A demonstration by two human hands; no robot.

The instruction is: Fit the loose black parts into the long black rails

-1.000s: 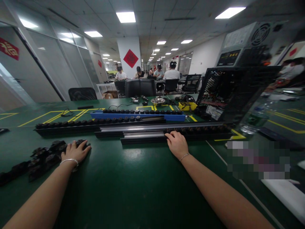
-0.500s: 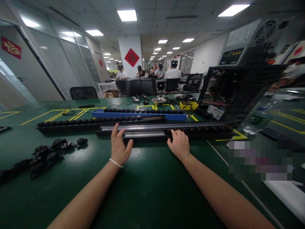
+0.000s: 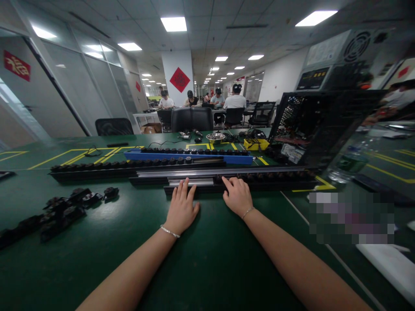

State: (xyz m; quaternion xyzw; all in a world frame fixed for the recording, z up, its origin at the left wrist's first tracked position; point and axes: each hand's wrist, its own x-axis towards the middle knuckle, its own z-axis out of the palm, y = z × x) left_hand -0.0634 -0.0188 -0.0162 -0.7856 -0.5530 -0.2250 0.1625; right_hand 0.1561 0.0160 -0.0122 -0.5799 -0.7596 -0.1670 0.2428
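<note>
My left hand [image 3: 182, 208] lies with its fingers spread, the tips on the bare silver stretch of the nearest black rail [image 3: 191, 190]. A short way to the right, my right hand [image 3: 238, 198] stretches its index finger to the small black parts [image 3: 218, 179] seated in that rail; its other fingers lie partly bent over the row. Neither hand grips anything that I can see. Just behind runs a second black rail with a shiny silver channel [image 3: 194, 173]. Farther left, a third rail [image 3: 97, 170] carries a row of black knob-like parts.
A blue rail [image 3: 238, 160] with black parts lies farther back. Loose black parts [image 3: 65, 207] are heaped at left. Behind stand a metal bowl [image 3: 215, 137] and a yellow tray [image 3: 256, 144]. An open computer case [image 3: 324, 125] and a plastic bottle [image 3: 352, 162] are at right.
My left hand has moved right and come down onto the front rail. My right hand has shifted slightly left, and the row of black parts now covers more of the silver stretch.
</note>
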